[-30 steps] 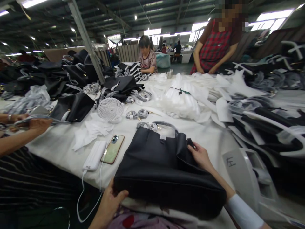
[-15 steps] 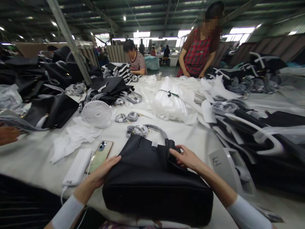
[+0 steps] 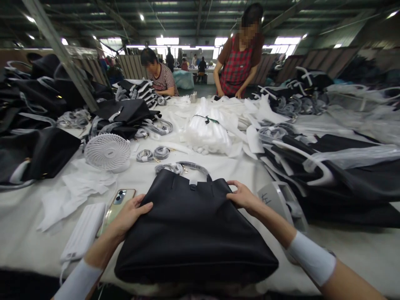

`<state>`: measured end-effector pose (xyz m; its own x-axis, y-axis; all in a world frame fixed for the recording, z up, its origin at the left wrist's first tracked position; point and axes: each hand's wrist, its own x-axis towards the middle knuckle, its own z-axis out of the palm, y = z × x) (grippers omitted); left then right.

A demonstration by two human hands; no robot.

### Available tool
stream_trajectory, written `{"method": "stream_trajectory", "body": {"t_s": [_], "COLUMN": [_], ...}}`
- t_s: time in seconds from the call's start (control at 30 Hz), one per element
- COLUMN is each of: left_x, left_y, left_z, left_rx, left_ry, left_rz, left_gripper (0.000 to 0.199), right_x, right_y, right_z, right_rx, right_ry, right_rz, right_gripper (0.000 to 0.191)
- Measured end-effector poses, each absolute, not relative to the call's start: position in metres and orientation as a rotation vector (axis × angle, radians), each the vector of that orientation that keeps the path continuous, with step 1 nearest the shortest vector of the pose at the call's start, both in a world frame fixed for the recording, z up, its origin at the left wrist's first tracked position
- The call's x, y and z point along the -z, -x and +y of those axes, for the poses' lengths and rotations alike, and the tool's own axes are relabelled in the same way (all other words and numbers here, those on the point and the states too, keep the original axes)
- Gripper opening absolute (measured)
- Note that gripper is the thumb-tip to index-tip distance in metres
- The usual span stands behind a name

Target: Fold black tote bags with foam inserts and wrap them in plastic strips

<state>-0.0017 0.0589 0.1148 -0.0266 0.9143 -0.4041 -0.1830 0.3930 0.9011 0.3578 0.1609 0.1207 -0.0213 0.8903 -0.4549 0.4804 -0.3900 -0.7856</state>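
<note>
A black leather tote bag (image 3: 193, 229) lies flat on the white-covered table right in front of me, its top edge pointing away. My left hand (image 3: 131, 216) rests with fingers extended against the bag's left side. My right hand (image 3: 243, 196) curls over the bag's upper right corner. Behind the top edge, a plastic-wrapped bag handle (image 3: 183, 168) lies on the cloth, partly hidden by the bag. The bag's inside is hidden.
A smartphone (image 3: 116, 210) and white power bank (image 3: 83, 233) lie left of the bag, near a white desk fan (image 3: 107, 152) and loose tissue paper (image 3: 76, 193). Coiled straps (image 3: 145, 155) and a bagged white bundle (image 3: 208, 135) lie beyond. Black bags are piled on both sides. Two co-workers (image 3: 237, 62) stand or sit across the table.
The bag's top right fold has flattened and the bag now lies squarer. My left hand has moved from the lower edge up to the bag's left side. The view has swung left.
</note>
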Motion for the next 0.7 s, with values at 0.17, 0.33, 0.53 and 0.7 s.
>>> {"method": "stream_trajectory", "body": {"t_s": [0.17,0.33,0.53,0.7], "left_x": [-0.094,-0.073,-0.095,-0.094], "left_y": [0.002,-0.006,-0.006,-0.005], "left_z": [0.071,0.076,0.082,0.121], "left_rx": [-0.991,-0.920,-0.807,-0.823], "left_ry": [-0.864,-0.779,-0.648,-0.697], "left_rz": [1.471,1.507,1.195,1.118], "left_gripper": [0.044,0.042,0.053,0.052], "right_x": [-0.097,-0.075,-0.099,-0.125], "right_y": [-0.372,-0.372,-0.366,-0.358], "right_z": [0.142,0.143,0.141,0.125], "right_rx": [-1.389,-1.350,-1.503,-1.937], "right_ry": [1.828,1.840,1.794,1.460], "right_rz": [-1.287,-1.203,-1.136,-1.045], "right_gripper": [0.054,0.047,0.032,0.046]}}
